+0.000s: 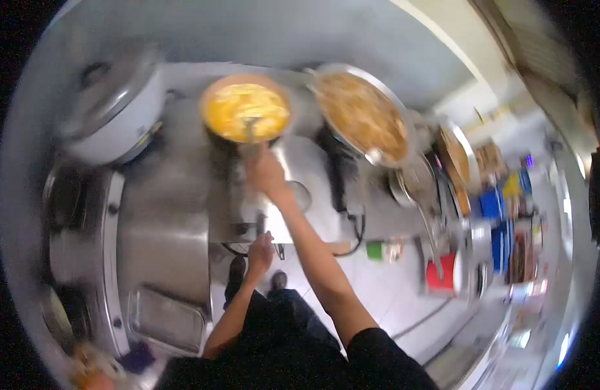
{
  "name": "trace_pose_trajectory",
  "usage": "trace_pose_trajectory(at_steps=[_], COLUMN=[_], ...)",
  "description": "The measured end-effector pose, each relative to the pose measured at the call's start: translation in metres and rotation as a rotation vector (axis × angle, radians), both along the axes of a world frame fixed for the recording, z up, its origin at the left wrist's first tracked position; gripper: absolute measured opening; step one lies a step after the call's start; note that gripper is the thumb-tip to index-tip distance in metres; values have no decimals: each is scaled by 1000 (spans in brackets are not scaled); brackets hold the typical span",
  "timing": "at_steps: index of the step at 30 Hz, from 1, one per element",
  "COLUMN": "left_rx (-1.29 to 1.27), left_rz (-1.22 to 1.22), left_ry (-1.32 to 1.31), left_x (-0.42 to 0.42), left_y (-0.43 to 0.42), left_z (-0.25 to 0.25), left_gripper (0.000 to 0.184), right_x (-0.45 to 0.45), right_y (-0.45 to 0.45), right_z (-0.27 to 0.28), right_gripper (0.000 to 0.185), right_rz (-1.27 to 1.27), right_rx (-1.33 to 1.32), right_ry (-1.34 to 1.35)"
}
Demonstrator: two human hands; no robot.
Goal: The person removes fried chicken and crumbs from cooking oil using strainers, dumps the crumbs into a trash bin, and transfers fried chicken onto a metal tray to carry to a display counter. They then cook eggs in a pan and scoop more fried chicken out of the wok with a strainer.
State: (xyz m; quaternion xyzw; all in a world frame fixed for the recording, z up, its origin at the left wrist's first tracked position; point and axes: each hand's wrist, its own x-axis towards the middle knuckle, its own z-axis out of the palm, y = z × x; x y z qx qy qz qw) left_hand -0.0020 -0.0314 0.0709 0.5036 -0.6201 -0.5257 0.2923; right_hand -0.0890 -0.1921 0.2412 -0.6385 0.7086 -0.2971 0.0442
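A round pan (205, 120) with a tan rim holds yellow, egg-like food (248, 104) at the back of the counter. My right hand (266, 172) is closed around a grey utensil (250, 130) whose tip rests in this food; blur hides whether it is a spoon or a spatula. Nearer my body, my left hand (261, 252) grips the end of a dark handle (261, 224). That handle lines up with the pan, though my right hand and forearm cover part of its length.
A large pan of brown food (361, 114) stands to the right, with another pan (454, 156) beyond it. At left is a lidded rice cooker (114, 110). A metal tray (166, 318) lies lower left. A red bucket (443, 272) stands on the tiled floor.
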Motion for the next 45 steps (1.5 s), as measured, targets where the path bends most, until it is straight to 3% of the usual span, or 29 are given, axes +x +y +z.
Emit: trace_pose_trajectory(at_steps=[2,4,5,7,8,9,13,15,19,21,23,25,27,28,29,30,31,32,33,34,36,38,39,40,41,42,43,44,45], left_rx=[37,-861,-873,-84,-90,-75,11,416,310,166,224,-209,118,220,178,279,224,85,24,42,-194,-152,-8,125,-253,-363,-135,83,-62], left_rz=[-172,-252,-305,-388,-414,-437,-736,-837,-1070,-1395,-1486,-1445,-1182,-983,-680,-558,-499,-396,-464,-417,-283,-222,-324,-444,-223,-337,-291,-231,26], left_ry=[-30,-140,-117,-103,-228,-221,-214,-203,-410,-436,-498,-234,-200,-145,-4,96,62,128,10,165,130,-22,6,47,-141,22,-256,-181,212], left_x=[-4,-18,-32,-64,-92,-118,-246,-308,-405,-438,-492,-552,-638,-679,-728,-783,-832,-913,-986,-1056,-1210,-1343,-1362,-1379,-1372,-1386,-1375,-1369,-1369], left_y=[17,33,47,74,91,108,195,251,345,384,425,473,511,514,522,515,503,492,469,451,406,357,335,340,363,348,358,382,402], left_z=[-12,-27,-27,-15,22,20,7,11,-5,18,13,-65,-116,-70,-71,-68,-36,-71,-59,-25,-12,-70,-118,-100,-88,-156,-112,-84,-130], left_gripper=[45,32,32,33,32,33,36,38,39,39,37,34,32,32,31,31,32,33,34,44,58,66,69,71,61,48,33,26,27], right_x=[-11,-37,-53,-87,-105,-116,-171,-194,-245,-271,-330,-408,-502,-542,-582,-619,-654,-694,-737,-779,-859,-935,-974,-1016,-1055,-1092,-1134,-1178,-1209], right_y=[56,121,163,259,310,360,576,670,781,813,815,786,776,763,764,769,780,791,803,822,859,870,874,866,850,833,811,794,775], right_z=[19,22,18,-4,-14,-23,-69,-83,-115,-144,-171,-163,-179,-156,-141,-133,-125,-118,-117,-126,-160,-178,-177,-173,-167,-164,-164,-161,-157], right_gripper=[62,45,40,28,25,21,22,22,22,24,26,25,24,23,23,23,23,23,23,23,20,18,17,19,22,23,24,28,32], right_rz=[-107,-76,-105,-207,-235,-390,-686,-777,-1038,-1172,-1167,-1093,-1099,-1193,-1218,-1258,-1254,-1278,-1299,-1285,-1301,-1260,-1207,-1146,-1088,-1063,-1025,-1015,-996], right_rx=[66,-216,-221,-147,-150,6,348,414,514,324,171,6,123,-72,-128,-197,-188,-268,-344,-345,-205,-76,18,-19,-63,-82,-93,-129,-159], right_ry=[-70,-260,-294,-271,-233,-347,-367,-493,-563,-672,-777,-797,-540,-515,-540,-573,-588,-701,-804,-788,-921,-828,-715,-723,-728,-638,-553,-582,-618])
